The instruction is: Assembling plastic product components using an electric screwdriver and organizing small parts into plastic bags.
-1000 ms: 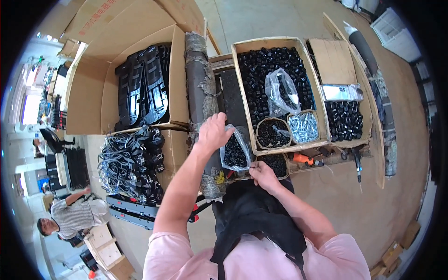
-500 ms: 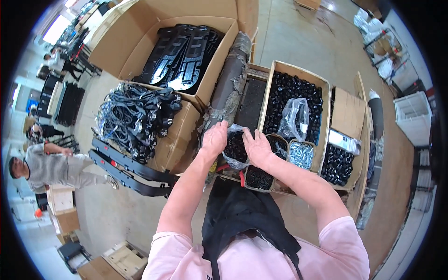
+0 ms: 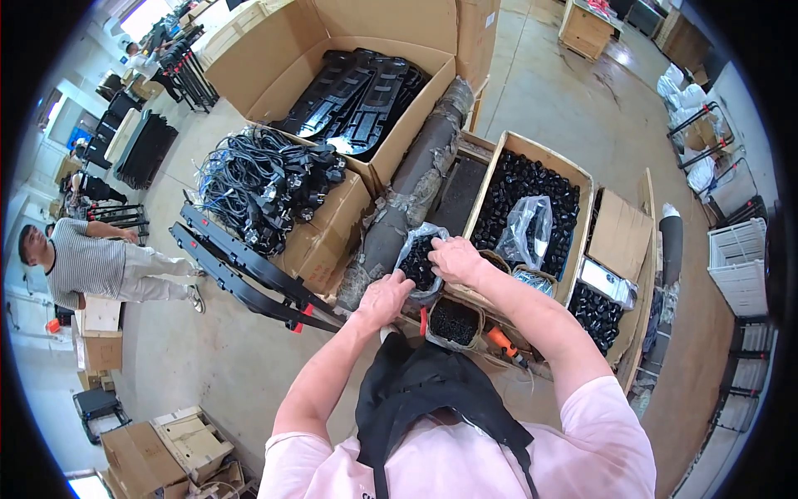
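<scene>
A clear plastic bag (image 3: 439, 230) lines a small container of little black parts (image 3: 416, 259) in front of me. My left hand (image 3: 386, 298) is at its near left edge, fingers closed on the bag's rim. Across from it, my right hand (image 3: 457, 259) has its fingers curled over the right edge of the bag, fingertips by the black parts. Beneath my right hand, its exact grip is partly hidden. Just nearer to me stands a second small bin (image 3: 454, 323) of fine black pieces.
To the right lies a large tray (image 3: 490, 185) of black caps with a loose clear bag (image 3: 525, 229). An orange-handled tool (image 3: 502, 339) rests below my right forearm. A wrapped roll (image 3: 416, 187), a cable heap (image 3: 274, 183) and a cardboard box (image 3: 474, 41) stand left. A person (image 3: 100, 258) stands farther left.
My left hand has moved down and nearer to me along the bag. Both hands' fingers have gone from stretched out to curled. The view has shifted, showing the orange-handled tool.
</scene>
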A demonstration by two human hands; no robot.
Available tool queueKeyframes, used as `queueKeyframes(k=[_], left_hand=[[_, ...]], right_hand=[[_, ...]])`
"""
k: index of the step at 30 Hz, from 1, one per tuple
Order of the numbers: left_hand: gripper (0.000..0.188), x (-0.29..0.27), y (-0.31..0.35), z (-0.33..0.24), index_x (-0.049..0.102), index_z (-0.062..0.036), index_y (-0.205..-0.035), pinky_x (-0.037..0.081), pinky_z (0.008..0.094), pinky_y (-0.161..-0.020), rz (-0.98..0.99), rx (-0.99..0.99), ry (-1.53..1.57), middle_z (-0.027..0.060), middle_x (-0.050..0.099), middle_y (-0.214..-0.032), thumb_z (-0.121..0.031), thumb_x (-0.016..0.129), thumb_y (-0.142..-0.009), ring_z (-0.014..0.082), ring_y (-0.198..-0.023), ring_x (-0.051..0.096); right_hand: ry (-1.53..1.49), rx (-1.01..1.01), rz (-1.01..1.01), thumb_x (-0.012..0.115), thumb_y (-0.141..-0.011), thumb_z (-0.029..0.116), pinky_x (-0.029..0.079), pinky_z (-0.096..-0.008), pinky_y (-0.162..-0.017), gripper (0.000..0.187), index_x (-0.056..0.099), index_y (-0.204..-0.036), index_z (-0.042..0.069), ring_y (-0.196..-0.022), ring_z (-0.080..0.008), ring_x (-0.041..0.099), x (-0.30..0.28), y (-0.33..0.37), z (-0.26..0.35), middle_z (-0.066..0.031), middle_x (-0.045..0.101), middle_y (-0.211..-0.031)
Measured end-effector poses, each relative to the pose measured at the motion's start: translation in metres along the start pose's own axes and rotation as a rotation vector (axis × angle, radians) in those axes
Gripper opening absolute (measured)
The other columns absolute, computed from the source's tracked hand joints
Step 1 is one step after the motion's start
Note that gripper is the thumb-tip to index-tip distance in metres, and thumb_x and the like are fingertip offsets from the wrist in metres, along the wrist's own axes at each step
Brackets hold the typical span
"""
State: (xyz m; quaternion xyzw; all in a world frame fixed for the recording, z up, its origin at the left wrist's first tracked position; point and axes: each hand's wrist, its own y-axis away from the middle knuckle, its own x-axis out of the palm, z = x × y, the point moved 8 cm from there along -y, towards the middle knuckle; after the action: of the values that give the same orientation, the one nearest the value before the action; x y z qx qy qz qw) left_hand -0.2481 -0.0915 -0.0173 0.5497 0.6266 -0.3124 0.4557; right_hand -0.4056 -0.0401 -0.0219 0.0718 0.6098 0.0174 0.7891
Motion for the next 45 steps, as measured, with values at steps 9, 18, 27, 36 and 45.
queueKeyframes(k=[9, 18, 27, 36, 45], left_hand=[[0.013, -0.017, 0.012, -0.005, 0.066, -0.0069, -0.106, 0.058, 0.0496, -0.087, -0.077, 0.002, 0.049, 0.0133, 0.066, -0.108, -0.013, 0.065, -0.095, 0.037, -0.103, 0.069], [0.013, -0.002, 0.004, -0.031, 0.068, -0.0094, -0.106, 0.058, 0.0506, -0.08, -0.127, 0.067, 0.063, 0.0149, 0.064, -0.1, -0.013, 0.061, -0.095, 0.0379, -0.095, 0.07], [0.027, -0.036, 0.015, -0.039, 0.069, -0.0101, -0.121, 0.057, 0.0463, -0.09, -0.294, -0.046, 0.217, 0.0134, 0.067, -0.118, -0.017, 0.071, -0.095, 0.0375, -0.103, 0.07], [0.02, -0.032, 0.023, -0.066, 0.072, -0.0051, -0.117, 0.058, 0.0427, -0.085, -0.301, -0.129, 0.398, 0.0144, 0.072, -0.112, -0.013, 0.068, -0.099, 0.0356, -0.1, 0.071], [0.021, -0.054, -0.033, -0.166, 0.072, -0.005, -0.114, 0.055, 0.0426, -0.096, -0.332, 0.166, 0.272, 0.0128, 0.071, -0.115, -0.007, 0.073, -0.093, 0.0347, -0.11, 0.067]], right_hand=[[0.16, 0.009, 0.052, 0.063, -0.088, 0.025, 0.051, -0.0457, -0.103, 0.025, 0.081, -0.096, 0.009, -0.114, -0.0315, 0.069, 0.004, -0.003, 0.011, -0.0135, 0.074, -0.111], [0.052, -0.023, 0.06, 0.078, -0.083, 0.029, 0.049, -0.0507, -0.106, 0.04, 0.074, -0.121, 0.015, -0.125, -0.0348, 0.06, 0.009, -0.001, 0.033, -0.0144, 0.062, -0.129], [-0.532, 0.407, -0.492, 0.077, -0.086, 0.027, 0.053, -0.0456, -0.102, 0.038, 0.072, -0.118, 0.008, -0.117, -0.0358, 0.066, -0.061, 0.077, -0.061, -0.0151, 0.07, -0.115], [-0.521, 1.316, -0.43, 0.076, -0.087, 0.04, 0.055, -0.0474, -0.101, 0.053, 0.072, -0.122, 0.0, -0.115, -0.0392, 0.071, 0.025, 0.249, -0.225, -0.0237, 0.074, -0.124], [-0.576, 0.964, -0.663, 0.067, -0.087, 0.026, 0.055, -0.0528, -0.083, 0.024, 0.072, -0.096, 0.004, -0.094, -0.0447, 0.071, -0.038, 0.219, -0.212, -0.0236, 0.074, -0.096]])
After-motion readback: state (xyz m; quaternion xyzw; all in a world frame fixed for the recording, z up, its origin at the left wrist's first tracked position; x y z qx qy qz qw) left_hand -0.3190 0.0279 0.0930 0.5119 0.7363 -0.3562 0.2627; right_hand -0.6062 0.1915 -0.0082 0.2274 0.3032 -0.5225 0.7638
